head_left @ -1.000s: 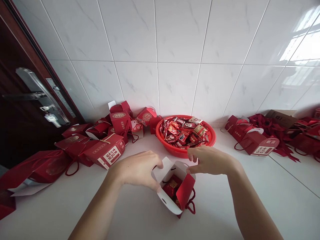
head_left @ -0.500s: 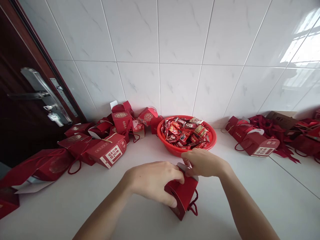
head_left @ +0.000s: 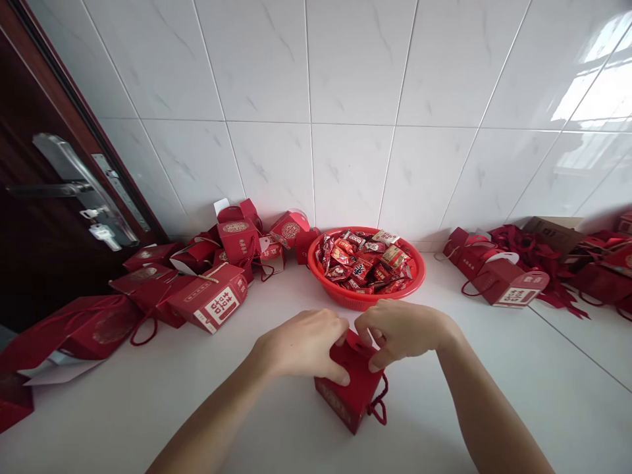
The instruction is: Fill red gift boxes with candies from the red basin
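A small red gift box stands on the white tabletop in front of me, a dark red cord loop hanging at its right side. My left hand grips its upper left, thumb pressed on the top panel and the other fingers curled over the far side. From the right, my right hand has its fingers bent around the far right edge of the top, with the thumb on the panel. Both hands partly hide the far flap. Just beyond them sits a red plastic basket filled with wrapped candies.
Several red gift boxes with cords lie in a heap at the left. More boxes and dark red ribbon lie at the right. Behind is a tiled wall; a dark door with keys in its lock stands at the left.
My left thumb has moved from the box's near side onto its top panel. My right hand has shifted slightly toward me, and the raised light-coloured flap edge is no longer visible.
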`<action>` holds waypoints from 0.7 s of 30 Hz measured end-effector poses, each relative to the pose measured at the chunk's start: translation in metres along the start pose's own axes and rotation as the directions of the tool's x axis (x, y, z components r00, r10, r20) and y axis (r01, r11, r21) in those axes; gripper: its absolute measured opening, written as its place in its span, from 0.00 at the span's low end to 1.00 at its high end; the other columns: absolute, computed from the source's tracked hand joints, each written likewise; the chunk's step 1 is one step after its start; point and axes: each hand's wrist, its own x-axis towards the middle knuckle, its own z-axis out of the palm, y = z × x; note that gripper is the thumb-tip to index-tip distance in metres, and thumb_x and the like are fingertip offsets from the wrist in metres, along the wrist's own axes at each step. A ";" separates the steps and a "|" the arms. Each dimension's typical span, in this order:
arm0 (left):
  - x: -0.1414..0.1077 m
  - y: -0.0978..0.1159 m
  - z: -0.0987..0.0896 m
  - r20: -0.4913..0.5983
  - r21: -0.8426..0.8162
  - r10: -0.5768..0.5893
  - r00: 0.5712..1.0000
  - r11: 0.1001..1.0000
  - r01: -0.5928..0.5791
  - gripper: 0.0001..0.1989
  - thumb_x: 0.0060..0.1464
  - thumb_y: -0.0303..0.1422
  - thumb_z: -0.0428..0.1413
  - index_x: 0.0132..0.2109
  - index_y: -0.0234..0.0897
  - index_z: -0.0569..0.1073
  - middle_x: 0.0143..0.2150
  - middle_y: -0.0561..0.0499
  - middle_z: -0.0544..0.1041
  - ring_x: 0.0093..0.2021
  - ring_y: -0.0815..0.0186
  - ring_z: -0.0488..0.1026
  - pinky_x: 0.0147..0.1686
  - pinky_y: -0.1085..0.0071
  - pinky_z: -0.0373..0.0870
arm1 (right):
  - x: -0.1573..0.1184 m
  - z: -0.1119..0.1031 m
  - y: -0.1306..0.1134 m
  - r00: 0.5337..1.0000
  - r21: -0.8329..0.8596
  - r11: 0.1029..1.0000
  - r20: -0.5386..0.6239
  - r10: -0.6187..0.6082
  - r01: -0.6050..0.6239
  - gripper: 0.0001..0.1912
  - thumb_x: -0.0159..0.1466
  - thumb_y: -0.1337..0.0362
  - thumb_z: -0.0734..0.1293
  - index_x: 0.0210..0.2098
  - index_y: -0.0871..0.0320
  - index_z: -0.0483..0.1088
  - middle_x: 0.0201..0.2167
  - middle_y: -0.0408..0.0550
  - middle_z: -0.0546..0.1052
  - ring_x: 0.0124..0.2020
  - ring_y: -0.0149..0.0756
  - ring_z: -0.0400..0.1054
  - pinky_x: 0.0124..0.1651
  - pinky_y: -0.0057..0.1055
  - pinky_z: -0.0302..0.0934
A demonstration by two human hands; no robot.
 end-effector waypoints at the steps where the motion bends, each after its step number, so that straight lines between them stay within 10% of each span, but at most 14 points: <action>1: 0.000 0.000 0.000 0.001 0.002 -0.031 1.000 1.000 0.031 0.20 0.44 0.48 0.65 0.37 0.39 0.73 0.40 0.48 0.76 0.39 0.54 0.74 0.30 0.66 0.64 | 0.000 0.000 -0.001 1.000 0.002 1.000 0.011 -0.010 0.010 0.11 0.55 0.60 0.75 0.36 0.56 0.77 0.30 0.43 0.78 0.28 0.34 0.67 0.26 0.28 0.50; 8: 0.007 -0.005 0.003 0.080 -0.126 0.043 0.996 0.992 -0.033 0.26 0.45 0.43 0.67 0.51 0.44 0.72 0.52 0.48 0.72 0.49 0.54 0.74 0.41 0.66 0.69 | 0.001 0.001 -0.007 0.995 0.062 0.996 0.079 -0.062 0.057 0.03 0.55 0.66 0.75 0.30 0.56 0.79 0.21 0.37 0.73 0.21 0.29 0.63 0.24 0.27 0.49; 21: 0.016 -0.011 0.004 0.130 -0.105 0.033 0.991 0.994 -0.019 0.20 0.48 0.50 0.64 0.42 0.43 0.74 0.46 0.51 0.73 0.45 0.57 0.73 0.35 0.68 0.64 | -0.008 -0.001 0.006 0.997 0.076 0.996 -0.066 0.042 -0.037 0.07 0.56 0.65 0.73 0.36 0.55 0.75 0.35 0.46 0.79 0.35 0.39 0.72 0.29 0.28 0.57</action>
